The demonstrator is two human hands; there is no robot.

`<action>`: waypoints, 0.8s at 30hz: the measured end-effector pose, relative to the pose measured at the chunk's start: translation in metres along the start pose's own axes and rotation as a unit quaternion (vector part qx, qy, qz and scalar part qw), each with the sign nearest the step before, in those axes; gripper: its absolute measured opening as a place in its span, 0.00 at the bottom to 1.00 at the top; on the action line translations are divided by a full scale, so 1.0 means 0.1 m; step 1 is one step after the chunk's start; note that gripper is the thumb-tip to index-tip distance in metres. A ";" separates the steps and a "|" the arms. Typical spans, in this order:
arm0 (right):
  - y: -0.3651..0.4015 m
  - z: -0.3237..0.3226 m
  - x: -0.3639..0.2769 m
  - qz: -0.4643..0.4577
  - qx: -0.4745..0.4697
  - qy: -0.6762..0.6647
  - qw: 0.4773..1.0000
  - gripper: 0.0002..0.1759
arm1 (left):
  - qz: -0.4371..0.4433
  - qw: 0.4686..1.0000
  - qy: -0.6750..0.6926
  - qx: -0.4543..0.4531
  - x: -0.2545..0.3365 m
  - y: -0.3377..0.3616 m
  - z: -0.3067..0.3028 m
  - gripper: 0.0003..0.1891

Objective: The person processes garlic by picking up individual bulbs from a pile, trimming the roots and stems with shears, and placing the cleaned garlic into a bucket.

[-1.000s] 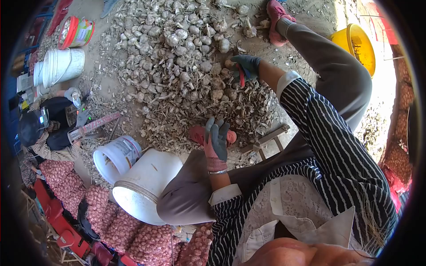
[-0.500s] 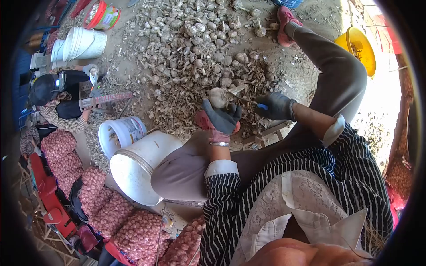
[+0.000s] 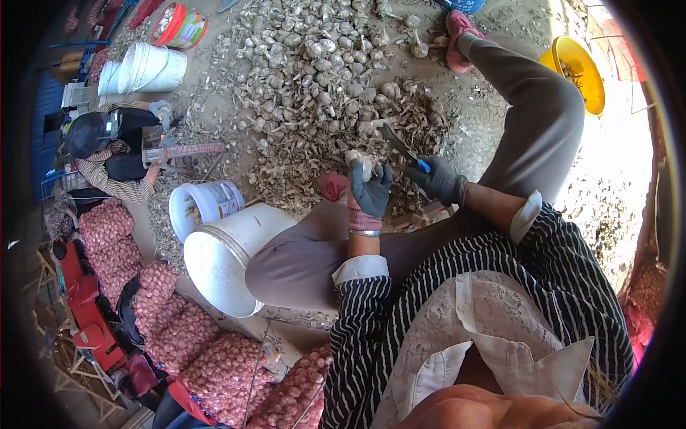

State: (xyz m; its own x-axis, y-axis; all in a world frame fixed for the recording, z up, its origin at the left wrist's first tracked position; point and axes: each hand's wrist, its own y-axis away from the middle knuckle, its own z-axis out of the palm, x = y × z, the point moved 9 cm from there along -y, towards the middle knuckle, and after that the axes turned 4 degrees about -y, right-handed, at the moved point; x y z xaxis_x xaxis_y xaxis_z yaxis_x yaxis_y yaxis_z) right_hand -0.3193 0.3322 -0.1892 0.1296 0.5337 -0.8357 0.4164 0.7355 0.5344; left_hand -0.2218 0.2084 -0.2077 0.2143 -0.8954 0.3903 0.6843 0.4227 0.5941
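Observation:
My left hand (image 3: pixel 371 191), in a grey-palmed glove with a pink cuff, is closed around a garlic bulb (image 3: pixel 363 164). The bulb is pale and partly covered by the fingers. My right hand (image 3: pixel 439 179), in a dark grey glove, grips a knife (image 3: pixel 401 145) by its blue and black handle. Its dark blade points up and left, apart from the bulb. Beyond both hands spreads a large pile of garlic bulbs (image 3: pixel 321 64), with dry stalk trimmings (image 3: pixel 296 159) scattered on the near side.
To my left stand a large white bucket (image 3: pixel 214 268) and a smaller white bucket (image 3: pixel 187 214). Filled net sacks of garlic (image 3: pixel 221 372) line the lower left. A co-worker (image 3: pixel 107 146) sits at the far left. A yellow tub (image 3: pixel 587 79) lies tilted at upper right.
The knife blade has come away from the bulb and swung upward. My left hand has moved slightly right and down, turning the bulb. The whole view has shifted a little.

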 end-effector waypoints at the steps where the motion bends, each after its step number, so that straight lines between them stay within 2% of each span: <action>1: 0.02 -0.09 -0.06 0.015 0.010 0.008 1.000 0.20 | 0.053 0.996 -0.063 0.025 0.10 -0.01 -0.03 0.26; 2: 0.05 -0.19 -0.12 0.030 0.019 0.016 0.999 0.20 | 0.050 0.996 -0.064 0.028 0.10 -0.02 -0.03 0.26; 3: 0.06 -0.26 -0.18 0.034 0.018 0.014 0.999 0.20 | 0.174 0.942 -0.280 0.060 0.39 0.09 0.13 0.28; 4: 0.09 -0.39 -0.48 -0.089 0.047 0.147 0.984 0.20 | 0.285 0.827 -0.477 0.086 0.58 0.18 0.31 0.31; 5: 0.19 -0.43 -0.76 -0.207 0.074 0.275 0.936 0.21 | 0.280 0.829 -0.477 0.084 0.58 0.16 0.32 0.31; 6: 0.16 -0.43 -0.79 -0.188 0.053 0.333 0.923 0.27 | 0.288 0.795 -0.528 0.080 0.57 0.11 0.34 0.35; 7: 0.16 -0.43 -0.82 -0.182 0.054 0.333 0.923 0.27 | 0.296 0.759 -0.575 0.076 0.54 0.06 0.37 0.40; 9: 0.20 -0.40 -0.94 -0.212 0.086 0.439 0.869 0.31 | 0.275 0.776 -0.563 0.076 0.46 0.01 0.37 0.42; 10: 0.18 -0.38 -0.92 -0.194 0.075 0.473 0.856 0.34 | 0.279 0.761 -0.580 0.080 0.44 0.04 0.42 0.42; 11: 0.15 -0.36 -0.87 -0.194 0.075 0.472 0.857 0.34 | 0.283 0.745 -0.598 0.083 0.43 0.07 0.46 0.41; 13: 0.15 -0.31 -0.84 -0.226 0.097 0.497 0.832 0.30 | 0.297 0.756 -0.579 0.076 0.45 0.09 0.48 0.41; 14: 0.15 -0.30 -0.80 -0.224 0.098 0.498 0.832 0.30 | 0.252 0.764 -0.589 0.075 0.40 0.08 0.43 0.40; 15: 0.11 -0.26 -0.72 -0.180 0.060 0.486 0.853 0.26 | 0.207 0.772 -0.597 0.072 0.35 0.07 0.39 0.38; 16: 0.09 -0.24 -0.62 -0.137 0.023 0.472 0.871 0.22 | 0.207 0.773 -0.596 0.069 0.35 0.08 0.35 0.38; 17: 0.08 -0.24 -0.61 -0.135 0.025 0.474 0.870 0.22 | 0.197 0.713 -0.670 0.059 0.32 0.08 0.35 0.37; 18: 0.02 -0.24 -0.49 -0.095 -0.002 0.454 0.886 0.19 | 0.188 0.646 -0.738 0.049 0.27 0.08 0.35 0.35; 19: -0.06 -0.24 -0.37 -0.055 -0.031 0.431 0.900 0.16 | 0.190 0.646 -0.738 0.048 0.26 0.14 0.36 0.35; 21: -0.22 -0.30 -0.18 -0.066 -0.017 0.435 0.898 0.15 | 0.191 0.738 -0.647 -0.023 0.18 0.26 0.46 0.34; 23: -0.28 -0.44 -0.15 -0.090 0.024 0.354 0.931 0.15 | 0.227 0.847 -0.480 -0.002 0.36 0.19 0.19 0.33; 24: -0.27 -0.53 -0.18 -0.017 0.019 0.358 0.933 0.18 | 0.239 0.909 -0.340 -0.022 0.57 0.35 0.27 0.28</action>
State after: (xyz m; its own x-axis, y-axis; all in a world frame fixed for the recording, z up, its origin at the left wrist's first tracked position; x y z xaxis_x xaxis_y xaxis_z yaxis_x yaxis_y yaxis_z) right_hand -0.3803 0.3246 -0.1821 -0.5135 0.6616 -0.5464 0.4420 0.7498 0.4925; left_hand -0.2044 0.1759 -0.1457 0.0235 -0.3104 0.9503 0.6567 0.7215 0.2194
